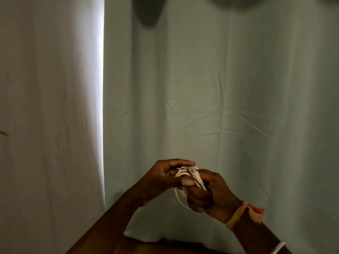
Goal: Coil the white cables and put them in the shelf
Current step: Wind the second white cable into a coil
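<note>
Fingers [180,163] of the left hand [161,177] pinch the top of a small coil of white cable [180,174], thumb pressed on its loops; the right hand [212,195], a yellow thread wristband [235,216] at its wrist, curls tightly round the coil's lower side. The coil is held in mid-air between both hands. To finish well, hold the loops even and tuck the loose end before letting go. Behind hang pale curtains [229,88]; no shelf is visible.
</note>
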